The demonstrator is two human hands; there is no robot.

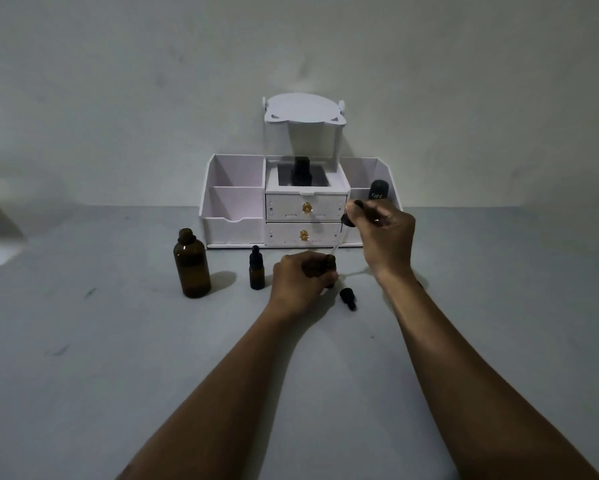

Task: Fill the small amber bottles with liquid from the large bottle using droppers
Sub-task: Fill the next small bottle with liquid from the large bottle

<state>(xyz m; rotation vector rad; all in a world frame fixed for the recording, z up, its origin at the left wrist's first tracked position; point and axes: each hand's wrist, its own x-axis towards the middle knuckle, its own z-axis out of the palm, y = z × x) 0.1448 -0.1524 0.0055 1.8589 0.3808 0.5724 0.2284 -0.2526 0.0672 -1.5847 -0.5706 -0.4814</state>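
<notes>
In the head view, your left hand was curled round a small amber bottle standing on the table, with only its open neck showing past your fingers. Your right hand, at about one o'clock from it, pinched the dark bulb of a dropper. The clear glass tube slanted down towards seven o'clock, and its tip was at the bottle's mouth, though the picture didn't show whether it was inside. The large bottle stood uncapped well off at nine o'clock. A capped small bottle stood between it and your left hand, and a loose dropper cap lay on its side near the held bottle at five o'clock. Behind, at twelve o'clock, a white organiser held a dark bottle in its centre bay and a dark tube at the right. My guess is that you were emptying the dropper into this bottle. The risks came from the slant and the dim light — a squeeze with the tip off the narrow mouth would have put liquid down the outside and over your fingers. A sideways press could have chipped the glass tube against the rim. The large bottle, open and unguarded, would have spilled at a careless brush from your left forearm.
</notes>
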